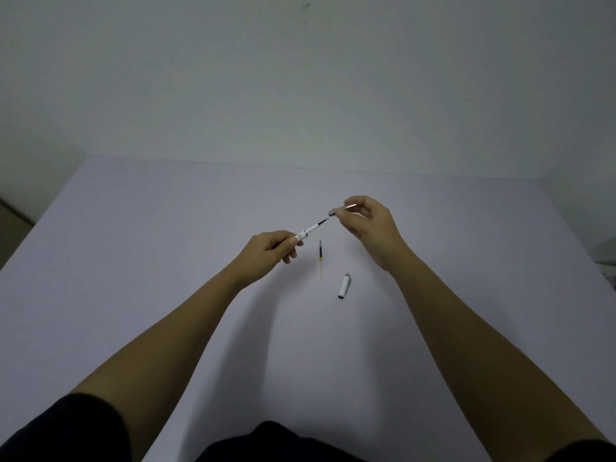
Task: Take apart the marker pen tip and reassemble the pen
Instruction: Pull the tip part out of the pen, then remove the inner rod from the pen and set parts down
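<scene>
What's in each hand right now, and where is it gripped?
Left hand grips the white pen barrel by its rear end. Right hand pinches a small metallic tool at the pen's dark tip; its exact kind cannot be told.

Head-worn wide-angle view, looking forward and down over the table.

The single camera sits above the person's chest, facing 12 o'clock toward the wall. Both forearms reach in from 7 and 5 o'clock; the left hand and right hand meet near frame centre, at middling range.
</scene>
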